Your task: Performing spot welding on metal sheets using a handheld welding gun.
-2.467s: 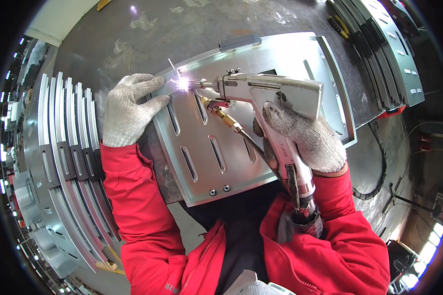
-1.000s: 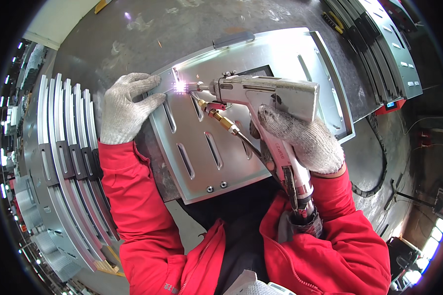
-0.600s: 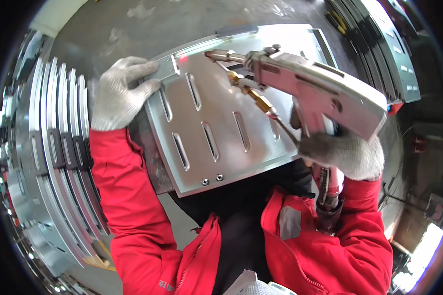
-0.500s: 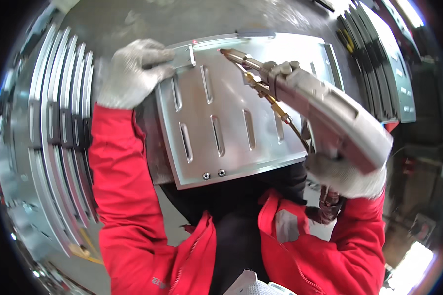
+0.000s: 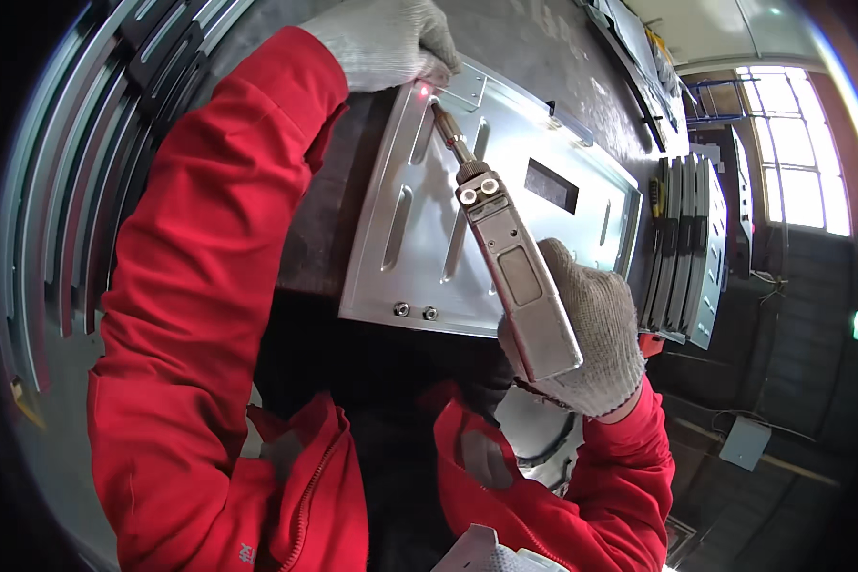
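Panel (image 5: 424,229) sits face up on the bench (image 5: 515,48), mid-view; bright sheet metal, near edge running out past the bench edge toward the wearer's body. Left stack (image 5: 76,191): long curved-looking metal strips side by side, darker slotted pieces across the upper part. Right stack (image 5: 691,248): shorter, greyish-green and dark pieces standing close together, beyond the panel's right end. Window (image 5: 791,133) far upper right, bright. Red sleeves come up from below, left one reaching much farther forward. Torch (image 5: 515,267) lies diagonally over the panel, squared grey body, two round knobs near the front, nozzle (image 5: 451,136) aimed at the far left corner; can't tell if the tip touches metal. Right hand (image 5: 591,334), gloved, wrapped around the torch from its right side; grip itself mostly hidden behind the body. Left hand (image 5: 391,43), gloved, at the far left corner, fingers bent down beside the small plate (image 5: 465,88); can't tell if they pinch it or just press. Hands well apart, nozzle end near the left one. Plate sits at the far rim. Cutout (image 5: 553,186), dark rectangle, right half of the panel. Slots (image 5: 397,229), long and narrow, several, slanted. Two nuts (image 5: 416,311) by the near left edge, side by side. Red dot (image 5: 424,92) at the corner, just beside the left fingers and nozzle tip.
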Motion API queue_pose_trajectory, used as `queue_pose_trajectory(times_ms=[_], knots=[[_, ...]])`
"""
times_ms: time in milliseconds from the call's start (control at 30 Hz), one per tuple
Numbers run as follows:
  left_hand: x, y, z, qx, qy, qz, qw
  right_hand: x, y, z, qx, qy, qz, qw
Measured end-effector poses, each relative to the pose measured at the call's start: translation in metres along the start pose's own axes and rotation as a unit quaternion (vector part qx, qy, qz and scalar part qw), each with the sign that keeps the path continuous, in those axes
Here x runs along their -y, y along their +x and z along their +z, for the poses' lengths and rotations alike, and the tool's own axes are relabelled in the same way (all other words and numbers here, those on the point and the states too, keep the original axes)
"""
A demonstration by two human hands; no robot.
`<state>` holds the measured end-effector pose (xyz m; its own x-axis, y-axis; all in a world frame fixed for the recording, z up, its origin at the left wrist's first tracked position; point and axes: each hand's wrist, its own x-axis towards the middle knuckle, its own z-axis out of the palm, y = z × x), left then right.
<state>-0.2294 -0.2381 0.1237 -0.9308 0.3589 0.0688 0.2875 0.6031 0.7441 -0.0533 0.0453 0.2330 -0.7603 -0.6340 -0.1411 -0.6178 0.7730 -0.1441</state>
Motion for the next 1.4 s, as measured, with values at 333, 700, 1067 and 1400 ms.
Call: queue_pose_trajectory(times_ms=[333, 700, 1067, 1400], knots=[[0.001, -0.001, 0.0, -0.011, -0.027, 0.042, 0.999, 0.007, 0.017, 0.006, 0.034, 0.018, 0.039, 0.998], [0.006, -0.001, -0.001, -0.016, -0.03, 0.071, 0.997, 0.012, 0.025, 0.01, 0.027, -0.014, 0.026, 0.999], [0.007, 0.001, 0.0, -0.034, 0.008, 0.085, 0.996, 0.012, 0.024, 0.016, 0.016, -0.039, 0.022, 0.999], [0.018, 0.006, 0.005, -0.037, -0.001, 0.099, 0.994, 0.012, 0.021, 0.017, 0.008, -0.027, 0.023, 0.999]])
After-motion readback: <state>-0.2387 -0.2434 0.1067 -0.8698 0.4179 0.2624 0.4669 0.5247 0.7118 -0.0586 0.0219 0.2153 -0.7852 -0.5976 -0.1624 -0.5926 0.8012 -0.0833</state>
